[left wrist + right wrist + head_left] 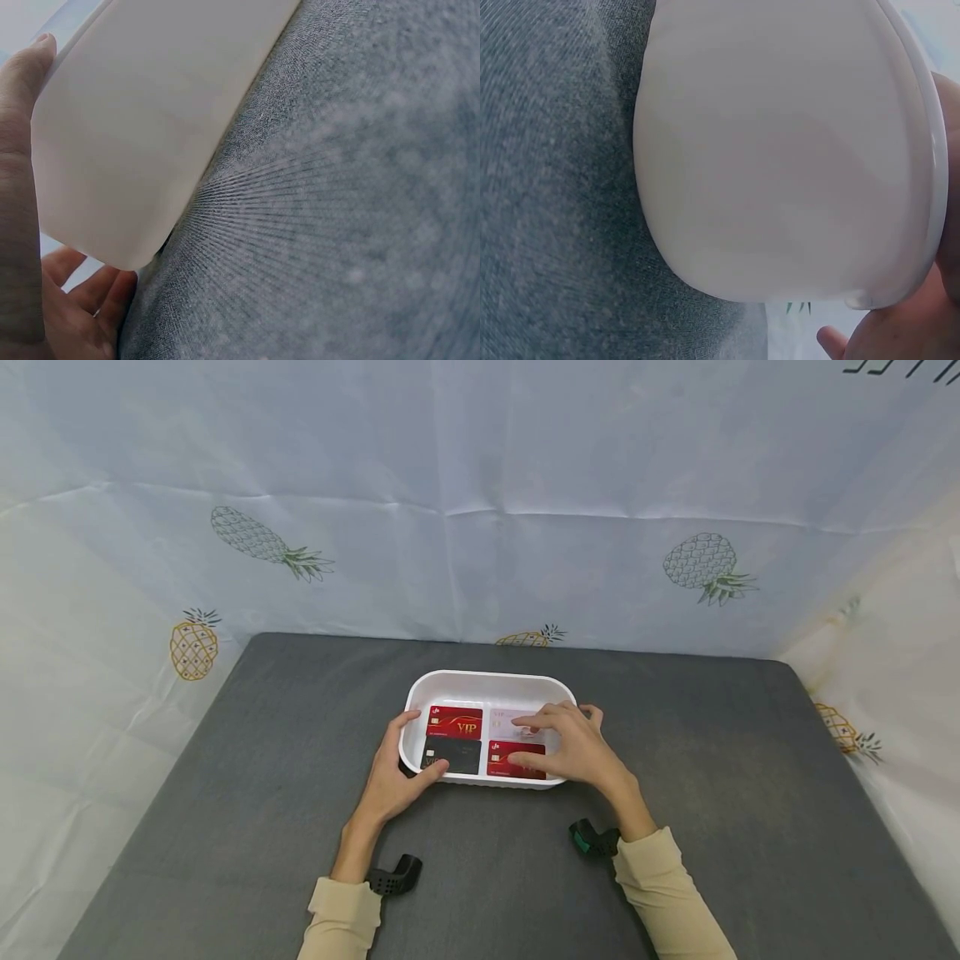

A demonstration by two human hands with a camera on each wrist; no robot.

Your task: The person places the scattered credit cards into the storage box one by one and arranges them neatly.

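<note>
A white rectangular tray point(491, 687) with rounded corners holds four-cornered cards in two rows. At the far left is a red VIP card point(450, 720), with a black card point(459, 755) below it. A pale pink card point(504, 723) lies at the far right, above another red card point(501, 757). My left hand point(390, 783) grips the tray's left end, thumb at the near rim and fingers along the side. My right hand point(579, 750) reaches over the right end, its fingers spread, index finger over the pale card and thumb over the lower red one.
The tray stands on a table with a dark grey cloth point(697, 743). Behind it hangs a pale curtain point(480, 568) printed with pineapples. Black wrist mounts point(396, 875) are worn at both wrists.
</note>
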